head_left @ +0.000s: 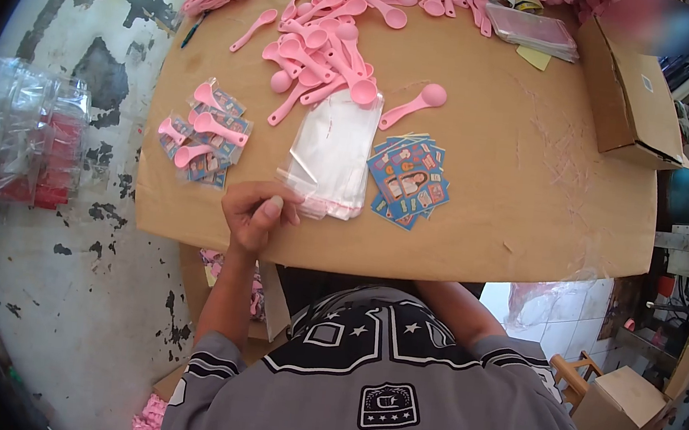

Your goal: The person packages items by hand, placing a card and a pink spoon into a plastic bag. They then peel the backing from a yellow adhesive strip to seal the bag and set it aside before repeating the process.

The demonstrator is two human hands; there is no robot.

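While the right hand is hidden, the left hand [260, 215] touches bags [332, 153].

Off-task stuff: loose pink spoons [329, 45] are lying heaped along the desk's far edge, bagged spoons [206, 135] sitting near its left edge, picture cards [408, 181] lying mid-desk, cardboard box [630, 94] overhanging its far right corner.

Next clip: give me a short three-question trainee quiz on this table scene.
1. True or false: the left hand touches the near corner of the stack of clear bags.
2. What lies just right of that stack? A) printed cards B) scissors C) tape roll
3. Fill in: the loose spoons heaped at the far side are ____ in colour.
Key: 1 true; 2 A; 3 pink.
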